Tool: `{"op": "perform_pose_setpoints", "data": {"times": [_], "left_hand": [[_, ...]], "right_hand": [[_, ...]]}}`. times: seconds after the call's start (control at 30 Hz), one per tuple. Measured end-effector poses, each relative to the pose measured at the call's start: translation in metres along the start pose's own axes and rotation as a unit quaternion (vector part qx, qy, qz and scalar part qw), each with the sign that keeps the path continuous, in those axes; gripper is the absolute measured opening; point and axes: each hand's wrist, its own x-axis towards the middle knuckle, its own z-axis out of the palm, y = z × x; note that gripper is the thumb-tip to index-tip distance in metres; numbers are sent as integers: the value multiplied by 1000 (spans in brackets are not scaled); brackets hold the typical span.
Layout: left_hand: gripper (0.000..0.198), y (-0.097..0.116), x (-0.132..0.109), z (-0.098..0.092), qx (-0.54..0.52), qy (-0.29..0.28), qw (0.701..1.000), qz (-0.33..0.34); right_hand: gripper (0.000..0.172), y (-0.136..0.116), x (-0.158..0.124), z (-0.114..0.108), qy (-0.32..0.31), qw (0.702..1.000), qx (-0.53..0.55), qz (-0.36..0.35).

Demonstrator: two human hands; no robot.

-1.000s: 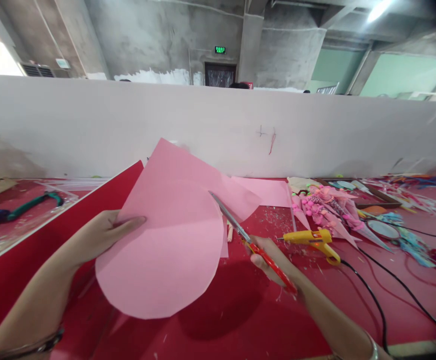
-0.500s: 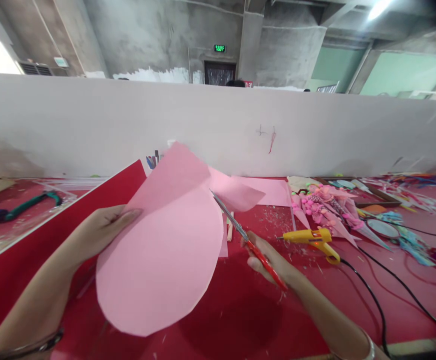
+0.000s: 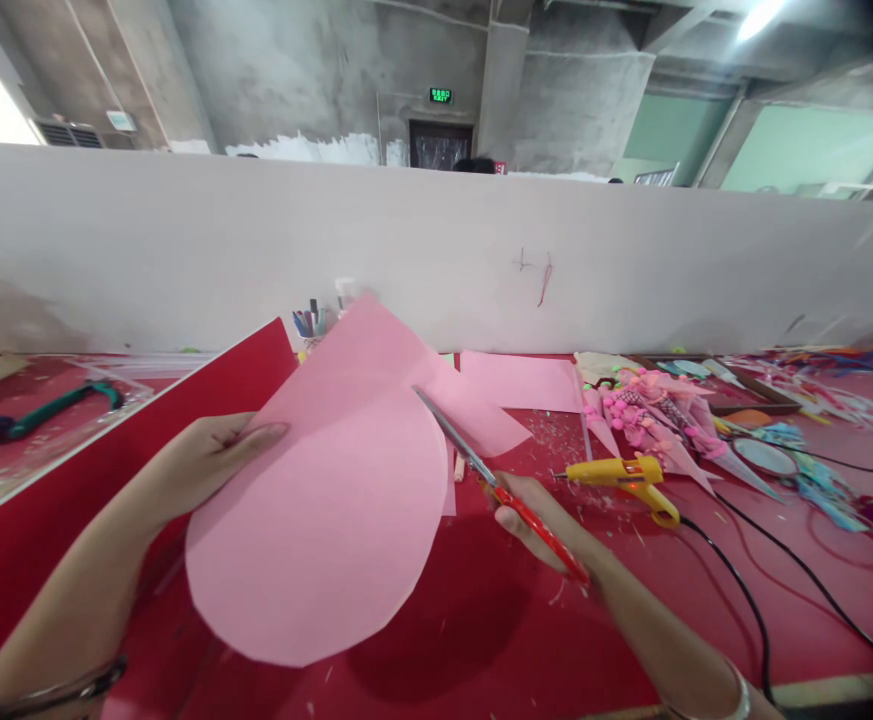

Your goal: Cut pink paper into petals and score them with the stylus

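Observation:
A large pink paper sheet (image 3: 323, 530), its lower edge cut to a round curve, is held up above the red table. My left hand (image 3: 218, 455) pinches its left edge between thumb and fingers. In my right hand (image 3: 533, 520) are red-handled scissors (image 3: 473, 455), pointing up and left. Their blades meet the sheet near its upper right, at the inner end of the cut. From there a partly cut strip (image 3: 488, 410) hangs off to the right. My right fingers are wrapped round the handles.
A yellow glue gun (image 3: 620, 475) with a black cord lies right of the scissors. Behind it are pink cone-shaped decorations (image 3: 653, 410). More pink paper (image 3: 522, 380) lies at the back. A red board (image 3: 158, 440) leans on the left, near green-handled pliers (image 3: 65, 410). A white partition (image 3: 256, 230) stands behind.
The scissors' tip has moved slightly left and further into the sheet. The sheet's top corner has dipped and shifted right, and the cut strip hangs a little lower.

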Motion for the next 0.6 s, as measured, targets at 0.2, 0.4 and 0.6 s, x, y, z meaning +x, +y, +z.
{"op": "perform_pose_setpoints", "data": {"times": [0.2,0.4,0.6], "left_hand": [[34,-3,1,-1,7,1,1000,-4],[32,-6,-3,1,-64,-85,994,-10],[46,-16,-14,50,-257,-97,957,-89]], "right_hand": [[52,8,-1,-1,-27,999,-15,10],[51,6,1,2,3,1000,-22,-7],[45,12,-3,6,41,998,53,-2]]}}
